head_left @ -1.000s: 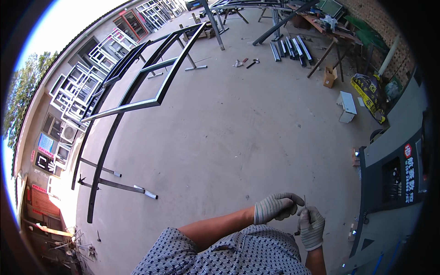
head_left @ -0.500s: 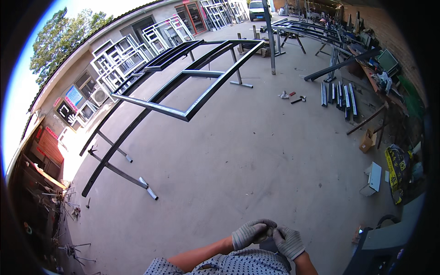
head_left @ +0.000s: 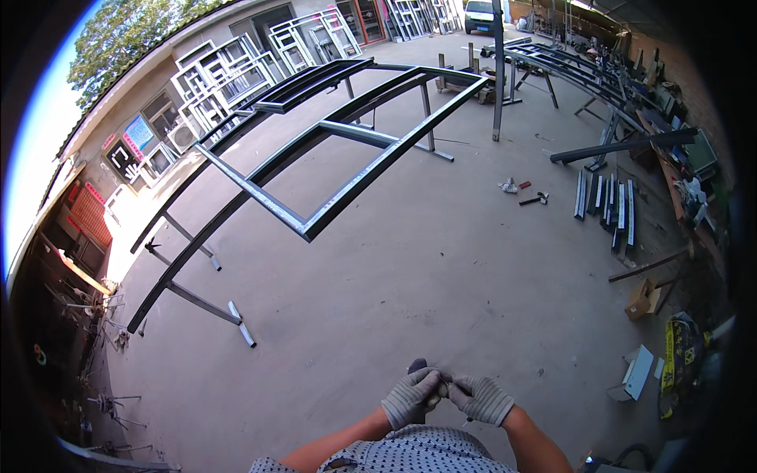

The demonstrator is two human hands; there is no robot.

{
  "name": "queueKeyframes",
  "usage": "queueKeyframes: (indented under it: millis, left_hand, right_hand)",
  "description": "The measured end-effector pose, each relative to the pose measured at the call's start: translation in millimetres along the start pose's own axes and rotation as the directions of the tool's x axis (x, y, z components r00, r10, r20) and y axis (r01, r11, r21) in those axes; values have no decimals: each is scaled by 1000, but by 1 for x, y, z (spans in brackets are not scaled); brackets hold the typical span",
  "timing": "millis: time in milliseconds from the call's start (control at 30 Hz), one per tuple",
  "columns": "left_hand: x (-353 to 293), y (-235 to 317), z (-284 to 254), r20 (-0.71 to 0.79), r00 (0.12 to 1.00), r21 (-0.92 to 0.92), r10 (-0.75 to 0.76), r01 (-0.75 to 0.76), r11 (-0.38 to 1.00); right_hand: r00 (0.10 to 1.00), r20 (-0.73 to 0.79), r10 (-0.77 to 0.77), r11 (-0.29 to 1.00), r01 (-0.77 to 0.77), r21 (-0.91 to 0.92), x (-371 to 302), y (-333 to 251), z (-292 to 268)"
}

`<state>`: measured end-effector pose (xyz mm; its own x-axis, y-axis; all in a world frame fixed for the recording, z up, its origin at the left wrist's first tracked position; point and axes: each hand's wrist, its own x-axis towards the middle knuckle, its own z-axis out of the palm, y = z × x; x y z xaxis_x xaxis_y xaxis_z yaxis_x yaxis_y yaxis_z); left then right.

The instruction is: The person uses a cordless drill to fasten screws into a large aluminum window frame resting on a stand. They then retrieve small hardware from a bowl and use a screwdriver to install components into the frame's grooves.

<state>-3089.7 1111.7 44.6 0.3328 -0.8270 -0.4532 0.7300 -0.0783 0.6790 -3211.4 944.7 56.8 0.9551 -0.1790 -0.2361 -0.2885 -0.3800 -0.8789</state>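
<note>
Both hands wear pale striped work gloves and meet in front of my patterned shirt (head_left: 402,453), low in the picture. My left hand (head_left: 412,396) is closed, its thumb and fingers pinched together. My right hand (head_left: 482,399) is closed too, fingertips meeting those of the left. Whatever small thing lies between the fingertips is too small and too covered to name. Under the right hand a thin pale tip (head_left: 467,421) pokes out. Just beyond the left hand shows a dark shoe tip (head_left: 417,365).
Ahead on the left, a dark metal frame (head_left: 359,177) lies across long rails on metal trestles (head_left: 203,303). White window frames (head_left: 225,75) lean on the building. A hammer (head_left: 535,199), metal bars (head_left: 605,201), a cardboard box (head_left: 643,299) and a white stool (head_left: 635,372) are on the right.
My view has shifted, so the surroundings sit differently in the picture. My hands stay together at the fingertips, the right one turned further inward. A shoe tip now shows beyond them.
</note>
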Motion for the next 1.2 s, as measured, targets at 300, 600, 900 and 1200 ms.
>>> queueKeyframes:
  millis: [300,600,900,1200]
  left_hand:
    - [169,160,-16,17,1000,-31,8,-7,999]
    - [349,261,0,95,995,-44,34,-30,999]
    - [551,324,32,34,999,146,-39,34,989]
    - [742,407,93,43,999,323,31,-43,946]
  right_hand:
    - [989,-94,116,678,-10,735,141,-7,-110]
    - [979,-162,124,498,80,864,275,-3,-219]
    - [942,-328,72,896,84,437,432,74,-388]
    - [968,-240,70,993,-45,110,580,110,-571]
